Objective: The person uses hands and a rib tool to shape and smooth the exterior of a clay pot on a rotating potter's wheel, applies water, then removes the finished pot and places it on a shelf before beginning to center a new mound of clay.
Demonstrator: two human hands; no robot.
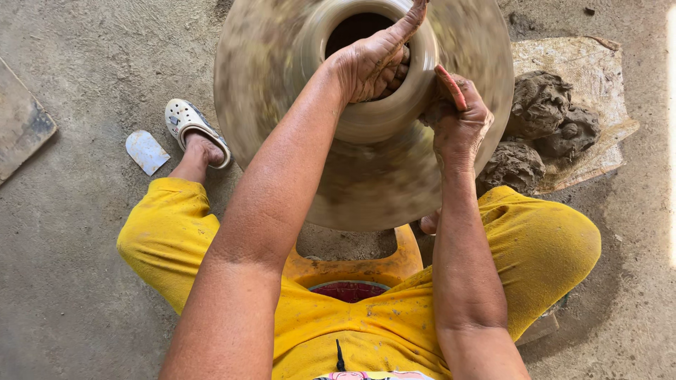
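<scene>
A wet clay pot (366, 116) spins on a blurred round potter's wheel (267, 84). My left hand (377, 60) curls over the pot's rim, fingers reaching inside the dark opening, thumb along the top edge. My right hand (459, 116) presses against the pot's outer wall on the right, shut on a thin reddish scraper tool (451, 86). Both hands are smeared with clay. My yellow trousers frame the wheel on both sides.
Lumps of raw clay (542, 119) lie on a flat board (598, 77) to the right. A white clog (190, 127) is on my left foot, beside a pale flat shard (146, 150). An orange stool (352, 267) sits under me. A slab (21, 127) is at far left.
</scene>
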